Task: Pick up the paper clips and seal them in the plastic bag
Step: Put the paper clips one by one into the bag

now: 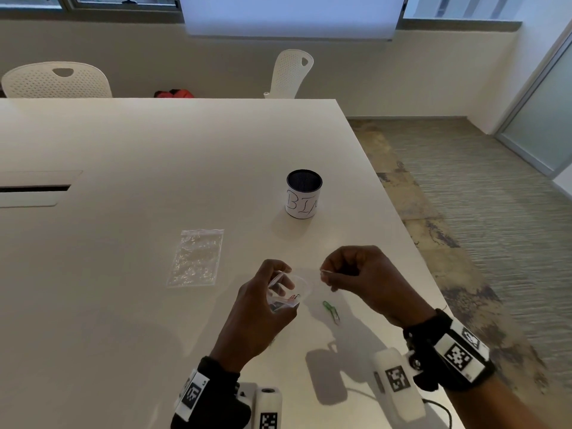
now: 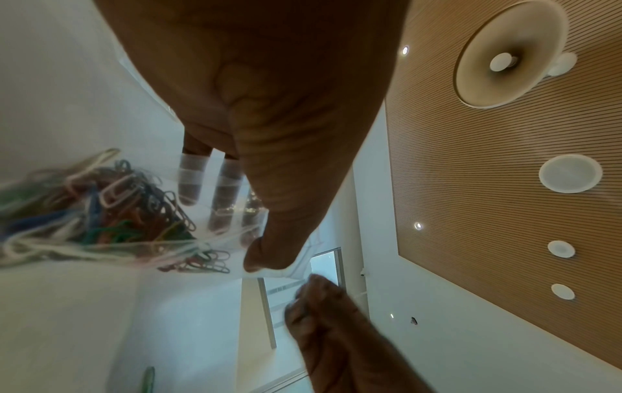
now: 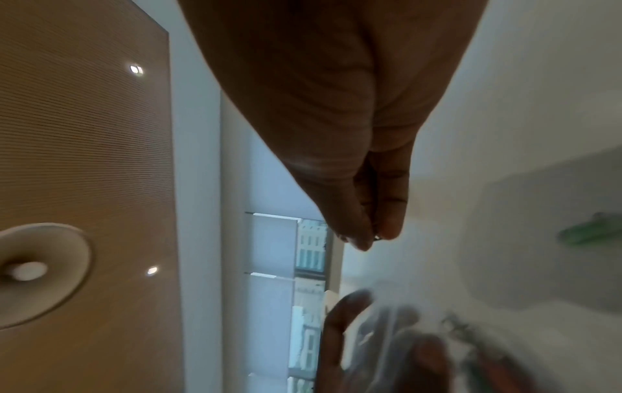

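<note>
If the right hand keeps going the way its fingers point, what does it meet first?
Most likely the open mouth of the bag held by the left hand. The right hand pinches a clip and points left toward it, though depth is unclear.

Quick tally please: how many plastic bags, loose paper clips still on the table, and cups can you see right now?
Plastic bags: 2, one held open in the left hand with paper clips inside, one lying flat on the table.
Loose green paper clips on the table: 1.
Cups labelled BIN: 1.
Total: 4. The clips in the bag are too tangled to count.
</note>
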### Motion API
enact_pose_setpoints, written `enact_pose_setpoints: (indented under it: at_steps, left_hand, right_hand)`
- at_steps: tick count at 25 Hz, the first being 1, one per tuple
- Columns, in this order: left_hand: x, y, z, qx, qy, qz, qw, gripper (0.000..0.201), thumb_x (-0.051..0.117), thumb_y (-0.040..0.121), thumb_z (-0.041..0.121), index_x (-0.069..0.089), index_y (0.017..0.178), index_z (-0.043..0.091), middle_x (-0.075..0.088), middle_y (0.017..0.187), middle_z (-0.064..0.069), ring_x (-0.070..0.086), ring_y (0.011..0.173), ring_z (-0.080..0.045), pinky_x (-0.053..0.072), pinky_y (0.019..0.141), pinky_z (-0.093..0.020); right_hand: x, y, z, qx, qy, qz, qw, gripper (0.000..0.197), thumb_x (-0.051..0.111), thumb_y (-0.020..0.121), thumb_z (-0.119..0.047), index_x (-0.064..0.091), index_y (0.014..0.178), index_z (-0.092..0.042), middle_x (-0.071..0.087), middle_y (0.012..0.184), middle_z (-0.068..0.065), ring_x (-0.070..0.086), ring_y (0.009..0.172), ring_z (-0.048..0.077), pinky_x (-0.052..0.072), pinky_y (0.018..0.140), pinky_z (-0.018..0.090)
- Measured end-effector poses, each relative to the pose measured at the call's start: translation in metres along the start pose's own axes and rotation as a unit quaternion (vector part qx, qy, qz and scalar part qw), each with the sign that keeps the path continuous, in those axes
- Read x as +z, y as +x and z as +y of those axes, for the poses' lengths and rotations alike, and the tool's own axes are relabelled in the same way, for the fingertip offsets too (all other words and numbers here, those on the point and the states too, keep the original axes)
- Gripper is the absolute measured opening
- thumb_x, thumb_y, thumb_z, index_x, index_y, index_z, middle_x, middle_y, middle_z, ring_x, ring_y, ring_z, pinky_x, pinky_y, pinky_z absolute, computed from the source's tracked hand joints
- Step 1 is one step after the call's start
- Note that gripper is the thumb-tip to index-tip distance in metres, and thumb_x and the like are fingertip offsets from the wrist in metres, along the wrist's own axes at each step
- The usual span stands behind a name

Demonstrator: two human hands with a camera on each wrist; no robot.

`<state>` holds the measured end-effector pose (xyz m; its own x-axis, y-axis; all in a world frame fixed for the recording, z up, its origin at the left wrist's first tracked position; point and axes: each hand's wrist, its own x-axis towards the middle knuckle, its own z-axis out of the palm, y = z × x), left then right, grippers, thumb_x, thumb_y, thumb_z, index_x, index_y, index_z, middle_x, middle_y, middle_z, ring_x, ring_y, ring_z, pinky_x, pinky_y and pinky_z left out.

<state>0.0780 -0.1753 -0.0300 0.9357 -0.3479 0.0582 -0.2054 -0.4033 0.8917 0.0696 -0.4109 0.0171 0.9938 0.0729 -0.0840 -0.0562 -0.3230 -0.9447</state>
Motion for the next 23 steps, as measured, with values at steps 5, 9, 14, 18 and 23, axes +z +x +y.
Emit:
enact_pose_setpoints:
  at_steps: [5,9,14,18,23]
  left_hand:
    - [0.003,-0.001,0.005,-0.008,0.001,-0.001,1.0,0.049,0.083,0.083,0.013,0.053,0.12,0.028,0.069,0.102,0.013,0.069,0.092,-0.006,0.055,0.068,-0.012]
    - [0.003,0.0,0.006,-0.007,-0.003,-0.007,1.0,0.052,0.082,0.083,0.012,0.052,0.123,0.026,0.069,0.105,0.012,0.068,0.094,-0.002,0.056,0.07,-0.013]
    - [0.001,0.001,0.002,0.001,0.0,0.002,1.0,0.053,0.083,0.083,0.012,0.053,0.125,0.027,0.068,0.105,0.013,0.067,0.096,-0.007,0.058,0.073,-0.015]
    - [0.001,0.002,0.001,0.001,0.001,0.0,1.0,0.054,0.083,0.083,0.012,0.053,0.125,0.028,0.068,0.104,0.013,0.067,0.096,-0.005,0.058,0.072,-0.015]
    - [0.0,0.0,0.001,0.001,-0.003,0.007,1.0,0.052,0.083,0.083,0.013,0.054,0.123,0.028,0.068,0.102,0.013,0.067,0.094,-0.005,0.055,0.07,-0.013]
  right_hand:
    - [0.028,0.002,-0.035,-0.127,-0.185,-0.042,0.974,0.013,0.082,0.086,-0.014,0.081,0.098,-0.018,0.081,0.092,-0.004,0.075,0.083,0.005,0.06,0.082,0.016]
    - [0.023,0.004,-0.031,-0.149,-0.196,-0.02,0.969,0.018,0.08,0.088,-0.012,0.081,0.104,-0.019,0.081,0.097,-0.007,0.075,0.085,-0.001,0.058,0.083,0.013]
    - [-0.001,0.009,0.009,-0.071,-0.31,-0.061,0.946,0.026,0.081,0.086,-0.01,0.077,0.11,-0.02,0.075,0.104,-0.003,0.071,0.085,0.007,0.06,0.078,0.025]
    - [-0.001,0.004,0.048,-0.038,-0.409,-0.187,0.892,0.05,0.081,0.084,-0.006,0.07,0.129,-0.025,0.059,0.132,-0.011,0.067,0.101,0.007,0.057,0.089,0.022]
    - [-0.002,0.006,0.058,-0.103,-0.397,-0.188,0.893,0.019,0.078,0.088,-0.008,0.079,0.103,-0.019,0.068,0.11,-0.01,0.069,0.087,0.007,0.058,0.08,0.023]
